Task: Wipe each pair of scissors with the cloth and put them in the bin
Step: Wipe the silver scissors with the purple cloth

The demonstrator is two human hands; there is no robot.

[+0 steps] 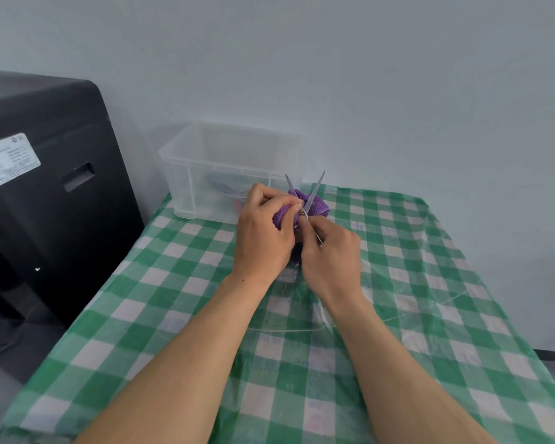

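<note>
The right hand (330, 251) grips the scissors (316, 189) low down, with the blades spread and pointing up, likely to expose each edge. The left hand (265, 229) pinches the purple cloth (318, 205) against them near the pivot. The clear bin (186, 161) stands just behind on the counter (173, 283), within easy reach.

Light is soft, even and fairly bright, falling from above, with a cool grey-blue cast on the wall (398, 75). Shadows are faint: a dim patch on the table cover (173, 267) under the left hand (263, 232) and right hand (330, 254), a pale one on the wall left of the bin (186, 174). The black machine (45, 203) is murky, its label (10, 158) too blurred to read. The scissors (317, 187) show as thin pale lines; the cloth (318, 205) is fuzzy. Wide-angle stretch bows the table's edges and swells the forearms (186, 363)
</note>
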